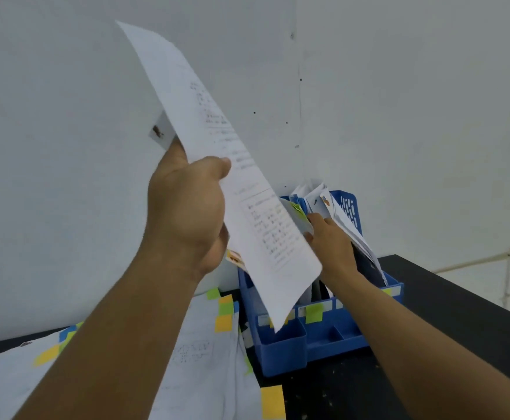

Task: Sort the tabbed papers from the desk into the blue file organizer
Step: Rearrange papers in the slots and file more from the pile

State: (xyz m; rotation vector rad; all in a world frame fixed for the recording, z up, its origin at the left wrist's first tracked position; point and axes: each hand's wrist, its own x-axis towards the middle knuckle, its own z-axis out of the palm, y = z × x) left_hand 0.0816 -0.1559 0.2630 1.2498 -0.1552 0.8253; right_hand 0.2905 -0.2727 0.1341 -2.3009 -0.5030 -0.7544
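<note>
My left hand (pixel 187 207) grips a printed white sheet (pixel 217 140) raised high and tilted, with an orange-marked tab (pixel 159 131) at its left edge. The sheet's lower corner hangs over the blue file organizer (pixel 281 347) on the black desk (pixel 447 322). My right hand (pixel 329 237) reaches into the organizer's slots and holds filed papers (pixel 347 216) apart, fingers curled on their edges; part of the hand is hidden behind the raised sheet. A pile of white papers with yellow, green and blue tabs (pixel 211 353) lies on the desk at the left.
A grey wall (pixel 399 116) stands right behind the desk and organizer. The organizer's front has small open trays (pixel 335 331) and coloured labels. A loose yellow tab (pixel 273 401) pokes out near the desk's front.
</note>
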